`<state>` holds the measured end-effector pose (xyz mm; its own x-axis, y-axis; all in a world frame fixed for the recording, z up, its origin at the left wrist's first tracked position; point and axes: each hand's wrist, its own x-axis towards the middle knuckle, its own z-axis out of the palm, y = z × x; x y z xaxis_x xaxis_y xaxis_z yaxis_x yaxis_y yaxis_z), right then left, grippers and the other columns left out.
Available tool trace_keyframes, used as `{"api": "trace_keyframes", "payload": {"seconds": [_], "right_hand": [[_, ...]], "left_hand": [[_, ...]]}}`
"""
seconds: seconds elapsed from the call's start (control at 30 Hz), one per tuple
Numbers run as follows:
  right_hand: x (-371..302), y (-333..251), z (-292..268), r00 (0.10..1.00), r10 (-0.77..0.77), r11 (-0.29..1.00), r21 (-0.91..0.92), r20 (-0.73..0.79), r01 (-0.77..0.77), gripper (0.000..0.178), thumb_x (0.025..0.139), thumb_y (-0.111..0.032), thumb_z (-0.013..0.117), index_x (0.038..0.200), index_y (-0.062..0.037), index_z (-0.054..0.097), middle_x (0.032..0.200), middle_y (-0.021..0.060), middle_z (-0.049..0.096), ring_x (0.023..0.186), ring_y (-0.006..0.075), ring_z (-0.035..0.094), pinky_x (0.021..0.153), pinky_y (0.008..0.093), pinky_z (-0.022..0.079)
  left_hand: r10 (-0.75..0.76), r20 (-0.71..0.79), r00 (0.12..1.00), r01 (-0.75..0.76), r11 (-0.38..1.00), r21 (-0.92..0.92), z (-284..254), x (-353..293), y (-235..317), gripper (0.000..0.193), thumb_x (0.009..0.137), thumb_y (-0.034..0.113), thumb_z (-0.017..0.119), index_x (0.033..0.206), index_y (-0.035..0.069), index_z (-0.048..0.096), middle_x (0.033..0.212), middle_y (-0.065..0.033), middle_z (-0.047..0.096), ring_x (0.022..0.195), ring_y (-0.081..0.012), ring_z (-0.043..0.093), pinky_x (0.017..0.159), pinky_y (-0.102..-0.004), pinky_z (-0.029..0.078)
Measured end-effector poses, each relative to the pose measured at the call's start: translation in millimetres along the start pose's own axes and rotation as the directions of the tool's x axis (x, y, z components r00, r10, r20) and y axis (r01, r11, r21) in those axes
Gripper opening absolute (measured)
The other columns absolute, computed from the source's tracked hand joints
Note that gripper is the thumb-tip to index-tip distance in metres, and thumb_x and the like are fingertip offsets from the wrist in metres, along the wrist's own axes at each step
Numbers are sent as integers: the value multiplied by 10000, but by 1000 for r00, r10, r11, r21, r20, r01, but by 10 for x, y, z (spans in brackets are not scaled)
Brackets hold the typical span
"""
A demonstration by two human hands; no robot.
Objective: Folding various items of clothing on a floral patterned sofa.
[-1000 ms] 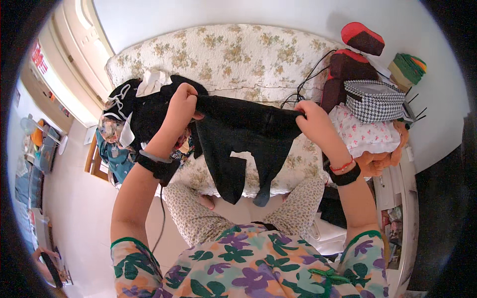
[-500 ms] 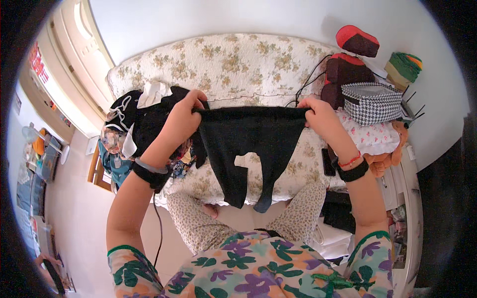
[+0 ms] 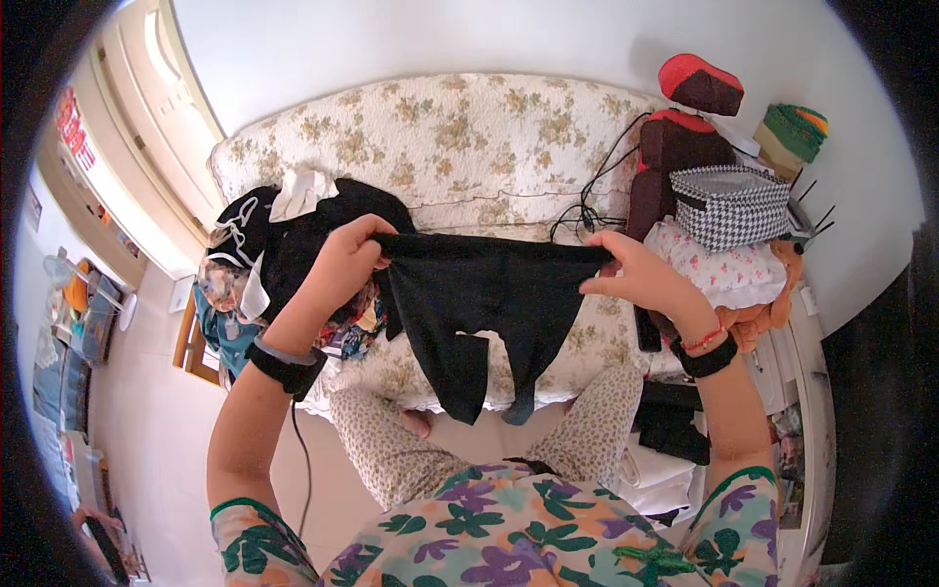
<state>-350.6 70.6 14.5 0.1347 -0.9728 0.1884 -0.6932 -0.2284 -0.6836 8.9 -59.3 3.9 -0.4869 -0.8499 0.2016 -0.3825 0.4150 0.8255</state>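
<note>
Black leggings [image 3: 479, 293] hang in front of me, stretched wide by the waistband, with two legs dangling and one leg end looking greyish. My left hand [image 3: 350, 259] is closed on the left end of the waistband. At the other end my right hand [image 3: 650, 282] holds the waistband corner, its thumb lower on the cloth and spread from the fingers. Behind the left hand lies a heap of dark clothes [image 3: 293, 240], with a white cloth [image 3: 302, 196] on top.
A floral-covered sofa [image 3: 460, 137] stands before me. To the right are a houndstooth fabric basket [image 3: 732, 217], a pink-patterned white cushion [image 3: 685, 262], a red-and-dark seat-like thing [image 3: 685, 147] and black cables [image 3: 587, 217]. A dark phone-like object [image 3: 648, 331] lies by the sofa's front edge.
Both hands and the leggings have come slightly lower and nearer to me. The right hand's grip has shifted, its thumb now spread lower along the cloth.
</note>
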Motion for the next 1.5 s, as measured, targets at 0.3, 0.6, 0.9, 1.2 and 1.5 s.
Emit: {"api": "trace_keyframes", "payload": {"seconds": [0.3,0.6,0.9,1.2,1.5], "right_hand": [[332,84,-259,829,-298,954,-127,-472,270,240,753,-119,702,939,-19,590,804,7,564,751,100,523,670,263,435],[427,692,611,940,161,978,176,-302,-111,282,842,-261,636,907,7,577,733,-16,550,651,57,474,560,228,396],[538,-393,1241,976,148,759,652,-157,-10,240,887,-202,573,956,28,570,719,43,583,591,112,550,527,256,464],[288,79,1072,936,284,670,742,-209,-38,364,973,-305,400,1022,4,586,947,70,637,855,144,607,783,282,474],[-150,288,1619,756,552,276,778,352,-564,437,987,-344,349,1237,-14,489,1185,87,575,1092,168,533,906,310,437]], "left_hand": [[462,-137,876,-390,847,362,-60,69,330,221,742,109,705,911,14,600,810,-87,597,737,-204,577,660,-284,460],[-333,-140,932,266,894,-360,422,-33,-340,283,859,236,626,958,-22,564,793,-54,585,715,-115,538,611,-269,435],[-175,-35,984,124,809,-574,1202,-170,278,413,848,271,658,1117,3,497,945,-32,570,828,-93,524,716,-233,432],[-184,-90,979,85,767,-636,869,-233,403,198,886,155,564,1036,33,603,981,-18,627,899,-105,563,809,-244,426],[-147,-63,987,3,410,-912,408,-255,998,243,893,145,542,1080,-5,583,1065,-97,630,974,-197,599,875,-321,459]]}}
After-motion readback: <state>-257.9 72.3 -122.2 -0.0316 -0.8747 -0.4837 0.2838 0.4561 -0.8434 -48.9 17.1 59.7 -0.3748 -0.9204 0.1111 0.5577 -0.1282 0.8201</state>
